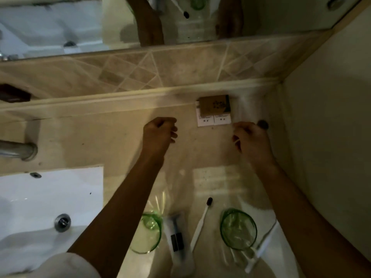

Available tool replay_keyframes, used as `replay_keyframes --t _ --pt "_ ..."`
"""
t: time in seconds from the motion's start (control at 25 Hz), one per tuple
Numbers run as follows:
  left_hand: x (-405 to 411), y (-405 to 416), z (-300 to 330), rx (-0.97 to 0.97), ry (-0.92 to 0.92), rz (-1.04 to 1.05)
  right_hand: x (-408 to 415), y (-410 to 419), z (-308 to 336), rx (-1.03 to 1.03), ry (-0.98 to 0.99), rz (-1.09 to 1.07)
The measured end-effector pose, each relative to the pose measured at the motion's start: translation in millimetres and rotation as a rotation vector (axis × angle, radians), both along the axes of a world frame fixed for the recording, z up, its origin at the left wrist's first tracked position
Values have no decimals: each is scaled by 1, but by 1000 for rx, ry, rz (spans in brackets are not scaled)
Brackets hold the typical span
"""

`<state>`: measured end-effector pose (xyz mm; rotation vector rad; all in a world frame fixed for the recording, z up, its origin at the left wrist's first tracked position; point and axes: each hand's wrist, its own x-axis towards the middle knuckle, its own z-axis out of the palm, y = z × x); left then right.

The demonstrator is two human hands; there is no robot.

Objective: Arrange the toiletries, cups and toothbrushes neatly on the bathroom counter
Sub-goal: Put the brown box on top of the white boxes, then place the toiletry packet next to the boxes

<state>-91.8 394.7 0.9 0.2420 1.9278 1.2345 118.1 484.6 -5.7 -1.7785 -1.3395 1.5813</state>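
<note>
Beige bathroom counter (pixel 96 137). Landmark: brown card box (pixel 215 106) on white packets (pixel 213 120), against the backsplash. Left hand (pixel 159 132): left of box, loosely curled, holding nothing visible. Right hand (pixel 251 138): right of box, fingers pinched on something thin and pale, unidentifiable. Well nearer than the box: two green glass cups (pixel 148 230) (pixel 239 228), wrapped razor (pixel 176 237), white toothbrush (pixel 201 221). Far left: white sink (pixel 40 201).

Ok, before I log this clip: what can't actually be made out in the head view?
- Right hand: something thin and pale at the fingers; too blurred to identify.
- Left hand: curled; whether it holds anything is hidden by the fingers.
- Print on the brown packet and white sachets: too small and dim.
- Left green cup: partly covered by the left forearm.
- Wrapped item: contents unclear through the wrapper.
</note>
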Motion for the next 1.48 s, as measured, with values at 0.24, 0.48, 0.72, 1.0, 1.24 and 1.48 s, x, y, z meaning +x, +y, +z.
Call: replay_keyframes --t 0.24,0.48,0.72,1.0,1.24,1.48 --pt "-24 -116 25 33 -28 52 -4 -81 39 54 15 138" --pt "-15 -222 34 37 -50 187 -11 -173 49 61 33 338" --pt "20 -311 6 -55 -147 237 6 -248 31 9 -63 452" --pt "60 -356 -10 -107 -221 118 28 -292 21 -20 -128 410" --pt "76 -349 -15 -114 -243 -25 53 -307 18 -55 -145 328" --pt "93 -329 -14 -140 -241 -60 79 -300 8 -82 -136 289"
